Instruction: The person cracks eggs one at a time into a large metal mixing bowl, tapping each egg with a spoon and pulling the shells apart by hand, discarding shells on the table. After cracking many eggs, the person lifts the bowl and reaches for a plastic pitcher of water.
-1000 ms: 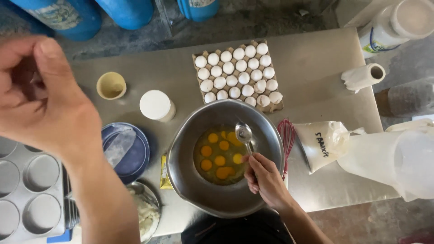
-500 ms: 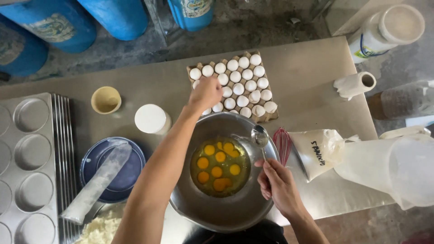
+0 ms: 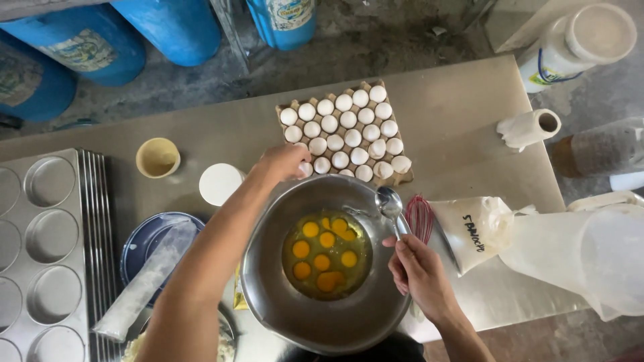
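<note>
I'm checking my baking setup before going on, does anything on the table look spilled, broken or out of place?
Mostly tidy. One yolk in the metal bowl looks broken and spread, low among the cracked eggs. The egg tray sits slightly askew. The left hand is at the tray's near edge, and the right hand holds a spoon.

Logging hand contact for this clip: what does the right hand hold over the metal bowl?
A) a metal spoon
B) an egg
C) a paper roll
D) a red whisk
A: the right hand grips the metal spoon at the rim of the metal bowl, while the red whisk lies untouched on the table.
</note>
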